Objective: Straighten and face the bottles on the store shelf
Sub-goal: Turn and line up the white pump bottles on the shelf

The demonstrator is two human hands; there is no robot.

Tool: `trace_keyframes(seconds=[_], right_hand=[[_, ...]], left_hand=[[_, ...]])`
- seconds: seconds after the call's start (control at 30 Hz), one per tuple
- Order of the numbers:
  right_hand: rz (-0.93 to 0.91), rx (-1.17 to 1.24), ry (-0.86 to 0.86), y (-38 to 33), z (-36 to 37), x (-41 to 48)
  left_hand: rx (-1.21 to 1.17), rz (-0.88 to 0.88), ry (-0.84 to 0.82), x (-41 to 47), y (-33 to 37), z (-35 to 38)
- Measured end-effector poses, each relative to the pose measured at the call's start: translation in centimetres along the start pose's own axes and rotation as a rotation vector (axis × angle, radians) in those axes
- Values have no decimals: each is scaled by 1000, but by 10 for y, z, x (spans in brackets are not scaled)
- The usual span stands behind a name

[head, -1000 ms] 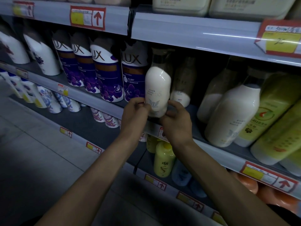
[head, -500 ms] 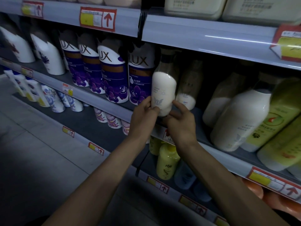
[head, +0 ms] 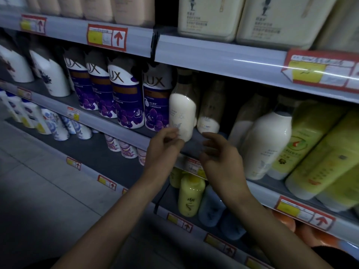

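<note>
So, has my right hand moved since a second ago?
Yes. The right hand has let go of the white bottle and pulled back rightward, now over the shelf rail.

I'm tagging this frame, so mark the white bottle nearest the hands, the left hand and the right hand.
white bottle [head: 182,113], head view, middle of its white body.
left hand [head: 165,146], head view, back of the hand.
right hand [head: 220,160], head view, back of the hand.

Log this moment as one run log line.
step: facing white bottle | left hand: at its base, contact blurred | right hand: clear of it, empty | bottle: standing on shelf
</note>
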State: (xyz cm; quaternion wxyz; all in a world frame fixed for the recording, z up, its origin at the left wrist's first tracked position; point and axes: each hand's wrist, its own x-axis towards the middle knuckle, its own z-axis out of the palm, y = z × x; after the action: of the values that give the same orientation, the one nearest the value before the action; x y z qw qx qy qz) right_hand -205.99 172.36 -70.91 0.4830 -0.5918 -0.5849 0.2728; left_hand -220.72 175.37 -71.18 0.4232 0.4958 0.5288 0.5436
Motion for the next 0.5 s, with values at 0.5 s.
trace_keyframes(seconds=[0.5], right_hand=[[-79, -359, 320, 3, -118, -41]], left_hand=[[52, 127, -323, -52, 22, 79]])
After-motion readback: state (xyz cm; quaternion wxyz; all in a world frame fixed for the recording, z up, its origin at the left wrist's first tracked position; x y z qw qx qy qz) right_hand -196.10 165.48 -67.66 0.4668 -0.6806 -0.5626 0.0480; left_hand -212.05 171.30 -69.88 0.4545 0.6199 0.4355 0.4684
